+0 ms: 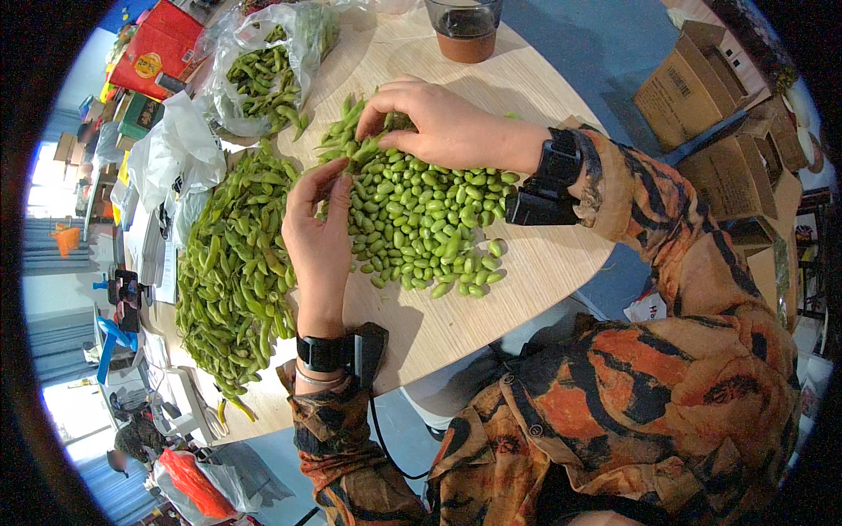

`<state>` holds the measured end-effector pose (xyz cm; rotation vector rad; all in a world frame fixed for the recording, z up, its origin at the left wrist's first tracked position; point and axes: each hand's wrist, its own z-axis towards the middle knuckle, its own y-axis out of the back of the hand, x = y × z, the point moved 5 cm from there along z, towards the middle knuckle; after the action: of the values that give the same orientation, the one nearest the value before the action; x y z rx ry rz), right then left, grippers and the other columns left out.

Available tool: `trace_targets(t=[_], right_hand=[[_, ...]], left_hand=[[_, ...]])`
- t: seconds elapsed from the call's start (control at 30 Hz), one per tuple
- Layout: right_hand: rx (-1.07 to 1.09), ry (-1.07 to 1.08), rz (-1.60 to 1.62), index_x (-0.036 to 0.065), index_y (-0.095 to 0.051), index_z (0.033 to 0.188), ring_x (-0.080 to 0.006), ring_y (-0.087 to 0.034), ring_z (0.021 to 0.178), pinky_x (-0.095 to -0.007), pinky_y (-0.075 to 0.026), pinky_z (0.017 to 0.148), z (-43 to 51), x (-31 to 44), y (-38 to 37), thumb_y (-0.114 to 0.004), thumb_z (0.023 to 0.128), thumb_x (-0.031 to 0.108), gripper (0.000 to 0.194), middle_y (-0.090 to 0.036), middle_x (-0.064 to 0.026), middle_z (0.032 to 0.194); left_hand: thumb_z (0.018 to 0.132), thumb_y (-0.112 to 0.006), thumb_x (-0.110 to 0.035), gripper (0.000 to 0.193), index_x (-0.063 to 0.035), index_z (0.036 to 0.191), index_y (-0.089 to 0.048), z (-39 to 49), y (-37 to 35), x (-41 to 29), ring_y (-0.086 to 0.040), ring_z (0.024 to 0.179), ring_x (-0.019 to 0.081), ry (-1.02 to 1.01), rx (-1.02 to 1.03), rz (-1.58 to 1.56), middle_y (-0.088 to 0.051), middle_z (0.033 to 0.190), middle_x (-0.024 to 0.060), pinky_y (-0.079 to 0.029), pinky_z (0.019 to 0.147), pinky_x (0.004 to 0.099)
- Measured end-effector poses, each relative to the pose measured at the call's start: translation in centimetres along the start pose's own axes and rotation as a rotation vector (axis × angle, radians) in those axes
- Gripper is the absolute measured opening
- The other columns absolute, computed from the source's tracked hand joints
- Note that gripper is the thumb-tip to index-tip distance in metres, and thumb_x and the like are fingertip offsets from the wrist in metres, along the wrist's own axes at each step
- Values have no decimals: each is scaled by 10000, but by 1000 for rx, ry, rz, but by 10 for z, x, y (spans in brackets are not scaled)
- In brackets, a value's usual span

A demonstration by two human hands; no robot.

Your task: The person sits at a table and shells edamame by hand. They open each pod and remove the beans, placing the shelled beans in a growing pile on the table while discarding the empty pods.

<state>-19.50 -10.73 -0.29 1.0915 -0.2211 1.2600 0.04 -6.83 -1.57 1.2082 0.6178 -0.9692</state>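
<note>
My left hand (319, 230) is bent over the edge of a heap of shelled green soybeans (421, 223). Its thumb and forefinger come together on a green pod, mostly hidden by the fingertips. My right hand (427, 125) curves over the far side of the beans, thumb and forefinger at a few green soybean pods (364, 152); whether it grips one is unclear. Close by lies a small cluster of pods (342, 128). A large pile of unshelled pods (237, 263) spreads to the left of my left hand. One pod (452, 246) rests on top of the beans.
A clear plastic bag (306, 39) holding more pods stands at the far left of the wooden table (421, 342). A cup of dark liquid (464, 33) is near the far edge. White plastic bags (177, 141), a phone on a stand (123, 299) and yellow-handled pliers (237, 411) lie leftward. Cardboard boxes (684, 85) stand right.
</note>
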Motion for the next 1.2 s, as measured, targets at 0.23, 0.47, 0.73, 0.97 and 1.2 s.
trace_targets(t=[0.23,0.47,0.73,0.97,1.2], right_hand=[[39,17,111,77,-714,1094,-281,-627,1053,-414,-468,973,-1,10,2,-723,841,82,254,-710,-98,1027],[58,136,28,81,-726,1062,-278,-611,1039,-394,-469,949,-1,16,-1,-767,845,213,257,-697,-92,984],[118,189,-57,70,-700,957,-299,-575,1010,-412,-465,922,-4,15,-7,-740,877,246,198,-680,-84,967],[138,229,-69,68,-680,959,-301,-570,1010,-417,-460,923,-5,19,-7,-723,890,236,186,-678,-84,960],[177,234,73,66,-681,984,-298,-572,989,-402,-451,913,-3,20,-8,-711,899,203,164,-672,-82,938]], left_hand=[[937,-732,-141,219,-19,1117,-705,0,0,0,-645,942,200,-82,-21,57,-675,1018,84,-507,861,313],[916,-751,-144,181,-5,1021,-700,-2,2,-6,-624,882,205,-92,-14,163,-655,956,90,-501,816,318],[932,-727,-139,163,-3,1013,-691,-3,-3,-8,-615,844,231,-63,26,91,-646,903,101,-496,790,333],[974,-671,-150,154,-1,1004,-643,-6,-4,-18,-588,857,247,-201,51,131,-624,902,107,-478,793,351],[1013,-608,-147,136,-14,1019,-631,-8,-4,-10,-552,833,231,-120,109,37,-585,877,92,-458,778,338]])
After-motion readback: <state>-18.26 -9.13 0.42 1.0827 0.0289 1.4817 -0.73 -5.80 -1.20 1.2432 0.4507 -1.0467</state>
